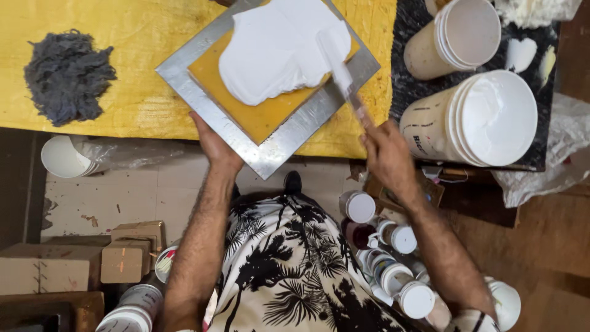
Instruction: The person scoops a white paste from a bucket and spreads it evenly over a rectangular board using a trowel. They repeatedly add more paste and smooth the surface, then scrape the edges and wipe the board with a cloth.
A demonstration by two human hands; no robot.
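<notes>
Frame's (pixel 267 92) top corner — cut off

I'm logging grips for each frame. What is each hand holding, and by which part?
The right hand holds a spatula by its handle end. The left hand grips the metal frame at its near edge.
</notes>
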